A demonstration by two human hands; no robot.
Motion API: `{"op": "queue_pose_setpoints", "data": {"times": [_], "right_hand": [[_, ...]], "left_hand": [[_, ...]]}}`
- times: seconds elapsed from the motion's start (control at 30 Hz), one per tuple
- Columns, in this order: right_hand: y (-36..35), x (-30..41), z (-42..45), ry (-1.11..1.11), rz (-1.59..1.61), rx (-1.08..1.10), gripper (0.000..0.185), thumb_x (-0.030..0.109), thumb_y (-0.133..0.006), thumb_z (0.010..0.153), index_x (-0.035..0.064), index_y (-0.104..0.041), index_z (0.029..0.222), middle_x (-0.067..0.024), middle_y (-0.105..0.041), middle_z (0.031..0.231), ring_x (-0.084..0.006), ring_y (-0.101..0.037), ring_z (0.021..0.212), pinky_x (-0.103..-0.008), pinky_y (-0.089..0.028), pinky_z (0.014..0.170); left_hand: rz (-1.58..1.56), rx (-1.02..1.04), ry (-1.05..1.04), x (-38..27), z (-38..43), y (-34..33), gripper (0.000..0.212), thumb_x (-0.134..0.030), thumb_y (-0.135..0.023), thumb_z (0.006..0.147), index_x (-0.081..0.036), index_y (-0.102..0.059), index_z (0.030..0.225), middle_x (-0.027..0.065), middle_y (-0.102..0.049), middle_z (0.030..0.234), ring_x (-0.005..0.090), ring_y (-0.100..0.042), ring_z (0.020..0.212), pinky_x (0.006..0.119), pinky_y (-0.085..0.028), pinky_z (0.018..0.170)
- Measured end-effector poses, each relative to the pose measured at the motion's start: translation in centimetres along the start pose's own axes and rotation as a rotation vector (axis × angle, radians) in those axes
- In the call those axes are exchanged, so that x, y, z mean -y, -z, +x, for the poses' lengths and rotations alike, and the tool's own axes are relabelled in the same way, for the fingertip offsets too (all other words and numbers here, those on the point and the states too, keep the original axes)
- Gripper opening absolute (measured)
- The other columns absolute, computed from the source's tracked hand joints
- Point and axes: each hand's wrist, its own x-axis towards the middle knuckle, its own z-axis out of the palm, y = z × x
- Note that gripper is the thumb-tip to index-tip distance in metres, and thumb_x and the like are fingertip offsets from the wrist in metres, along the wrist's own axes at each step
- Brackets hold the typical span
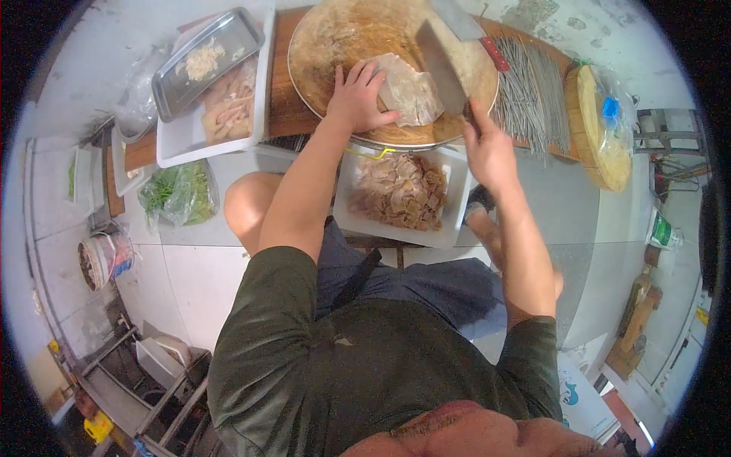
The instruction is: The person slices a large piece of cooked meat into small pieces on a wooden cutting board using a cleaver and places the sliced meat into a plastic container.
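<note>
My left hand (361, 98) lies spread on the round wooden chopping block (325, 40), its fingers against the left side of a pale, flat slab of meat or skin (412, 91). In my right hand (492, 149) is the handle of a cleaver (441, 71), its broad blade beside the slab's right edge. A second cleaver with a red handle (494, 54) rests at the block's upper right. Below the block's front edge, a white plastic tub (394, 231) holds many cut pieces of pale and brownish meat or skin (402, 191).
At left, a metal tray (165, 94) with chopped pale bits sits over a white tray (205, 151) of raw pieces. Thin skewers (528, 91) lie right of the block, beside another wooden block (594, 131). A bag of greens (180, 194) and a bucket (105, 260) are at left.
</note>
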Motion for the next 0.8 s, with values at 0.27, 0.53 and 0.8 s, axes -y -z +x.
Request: {"op": "queue_pose_setpoints", "data": {"times": [0.27,0.53,0.8], "right_hand": [[-3.8,1.1,0.0,0.118,0.065,0.067,0.045,0.019,-0.057,0.094,0.0101,-0.052,0.138,-0.026,-0.066,0.107,-0.0437,-0.063,0.1,-0.0491,-0.05,0.088],[-3.6,1.8,0.7,0.069,0.042,0.118,0.046,0.015,-0.058,0.094,0.0083,-0.051,0.139,-0.0279,-0.065,0.111,-0.0431,-0.062,0.105,-0.045,-0.05,0.091],[-4.2,1.4,0.7,0.152,0.001,0.079,0.045,0.02,-0.056,0.093,0.0152,-0.05,0.138,-0.027,-0.067,0.092,-0.0451,-0.065,0.088,-0.0527,-0.051,0.08]], "left_hand": [[-0.055,-0.009,0.019,-0.2,0.3,0.4,0.101,-0.066,-0.072,0.067,0.002,-0.046,0.137,0.0153,-0.037,0.151,0.0298,-0.026,0.145,0.067,-0.017,0.115],[-0.05,-0.001,0.041,-0.2,0.2,0.2,0.103,-0.067,-0.072,0.067,0.003,-0.045,0.138,0.0153,-0.036,0.152,0.0284,-0.026,0.145,0.065,-0.016,0.115],[-0.287,-0.213,0.102,1.5,0.4,-1.3,0.074,-0.039,-0.071,0.075,0.001,-0.048,0.132,0.0189,-0.046,0.14,0.0343,-0.041,0.134,0.055,-0.023,0.117]]}}
